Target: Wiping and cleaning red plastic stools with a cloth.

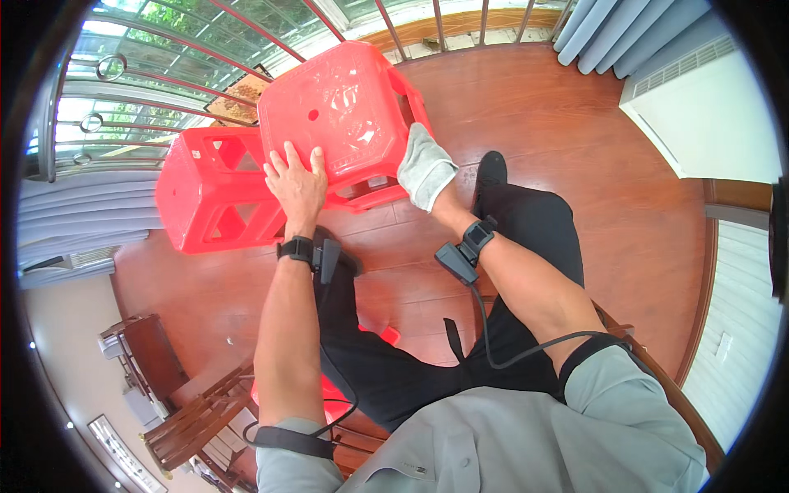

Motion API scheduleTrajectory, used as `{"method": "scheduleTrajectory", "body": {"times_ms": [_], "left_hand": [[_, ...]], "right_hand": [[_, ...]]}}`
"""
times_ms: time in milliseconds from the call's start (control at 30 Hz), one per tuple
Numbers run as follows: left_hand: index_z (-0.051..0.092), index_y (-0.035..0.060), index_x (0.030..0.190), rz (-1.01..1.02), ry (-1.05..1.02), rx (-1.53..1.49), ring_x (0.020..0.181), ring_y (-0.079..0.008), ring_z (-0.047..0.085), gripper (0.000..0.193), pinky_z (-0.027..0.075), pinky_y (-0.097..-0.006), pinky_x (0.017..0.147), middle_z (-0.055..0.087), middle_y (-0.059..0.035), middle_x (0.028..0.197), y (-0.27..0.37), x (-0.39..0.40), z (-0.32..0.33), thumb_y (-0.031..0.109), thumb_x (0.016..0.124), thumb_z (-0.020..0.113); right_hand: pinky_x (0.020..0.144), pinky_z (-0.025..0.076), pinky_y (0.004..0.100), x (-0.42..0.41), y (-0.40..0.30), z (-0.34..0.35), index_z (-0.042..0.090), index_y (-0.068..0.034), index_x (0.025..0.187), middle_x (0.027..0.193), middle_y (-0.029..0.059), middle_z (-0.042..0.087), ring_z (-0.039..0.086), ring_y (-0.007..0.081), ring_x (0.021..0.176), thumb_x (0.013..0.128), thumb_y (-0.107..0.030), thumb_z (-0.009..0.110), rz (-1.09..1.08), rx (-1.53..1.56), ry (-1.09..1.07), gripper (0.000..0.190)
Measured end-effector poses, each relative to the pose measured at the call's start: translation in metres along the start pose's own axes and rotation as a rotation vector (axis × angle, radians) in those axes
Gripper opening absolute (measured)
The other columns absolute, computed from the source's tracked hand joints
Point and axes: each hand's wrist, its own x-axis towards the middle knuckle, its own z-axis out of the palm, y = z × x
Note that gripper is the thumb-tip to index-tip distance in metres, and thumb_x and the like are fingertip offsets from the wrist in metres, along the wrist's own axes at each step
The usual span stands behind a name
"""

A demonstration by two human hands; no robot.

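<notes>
A red plastic stool (333, 117) stands before me, its glossy square seat turned up, with a small round hole in it. My left hand (299, 182) lies spread on the near left edge of that seat, fingers apart. A light grey cloth (425, 166) covers my right hand (431, 175), which is pressed against the stool's right side near the corner. The cloth hides the fingers, so their grip does not show. Another red plastic stool (216, 191) lies on its side at the left, close to the first one.
Metal railings (228, 21) and a window run along the far side. A white cabinet-like unit (703, 105) and a grey-blue curtain (629, 31) are at the right. Wooden furniture (191, 425) stands at lower left. Part of another red plastic object (389, 335) shows beneath my leg.
</notes>
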Motion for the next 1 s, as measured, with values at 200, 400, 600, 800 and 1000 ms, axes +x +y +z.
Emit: {"method": "scheduleTrajectory", "body": {"times_ms": [200,400,600,800,1000], "left_hand": [[0.045,-0.0002,0.15,-0.125,-0.075,0.05,0.137,-0.0582,0.038,0.082,0.032,-0.0588,0.116,0.041,-0.039,0.148,-0.003,-0.039,-0.015,0.063,0.097,0.05],[0.044,-0.003,0.149,-0.16,-0.126,0.09,0.136,-0.0607,0.038,0.087,0.035,-0.0602,0.113,0.04,-0.0426,0.146,-0.005,-0.074,-0.036,0.065,0.095,0.055],[0.044,0.0002,0.15,-0.001,-0.212,0.045,0.133,-0.0606,0.042,0.086,0.039,-0.0589,0.111,0.042,-0.0461,0.141,0.033,-0.08,-0.048,0.064,0.094,0.056],[0.047,0.0047,0.149,-0.033,-0.251,0.094,0.125,-0.0595,0.049,0.083,0.045,-0.058,0.104,0.048,-0.0436,0.136,0.053,-0.09,-0.062,0.055,0.088,0.07],[0.047,0.0047,0.149,0.052,-0.278,0.057,0.116,-0.0562,0.055,0.082,0.047,-0.0562,0.099,0.054,-0.0401,0.127,0.069,-0.082,-0.065,0.045,0.084,0.077]], "right_hand": [[0.086,0.055,0.0392,-0.01,-0.007,0.012,0.058,0.021,0.123,0.125,0.0348,0.062,0.066,0.0337,0.1,0.087,-0.011,0.057,-0.045,-0.124,-0.041,0.048],[0.058,0.051,0.0397,-0.01,-0.008,-0.005,0.059,0.015,0.122,0.087,0.0182,0.064,0.061,0.0255,0.072,0.084,-0.008,0.064,-0.055,-0.262,0.001,0.045],[0.06,0.051,0.0408,0.009,0.023,0.008,0.061,0.012,0.115,0.089,0.0172,0.064,0.061,0.0248,0.073,0.083,-0.008,0.065,0.129,-0.282,0.076,0.038],[0.073,0.054,0.0439,0.018,0.03,-0.044,0.061,0.005,0.115,0.102,0.0205,0.066,0.065,0.0298,0.086,0.085,-0.011,0.058,0.287,-0.202,0.144,0.035],[0.103,0.047,0.0445,-0.009,-0.014,-0.018,0.062,-0.007,0.119,0.117,0.0185,0.063,0.061,0.0317,0.111,0.092,-0.018,0.057,0.297,1.689,0.51,0.03]]}}
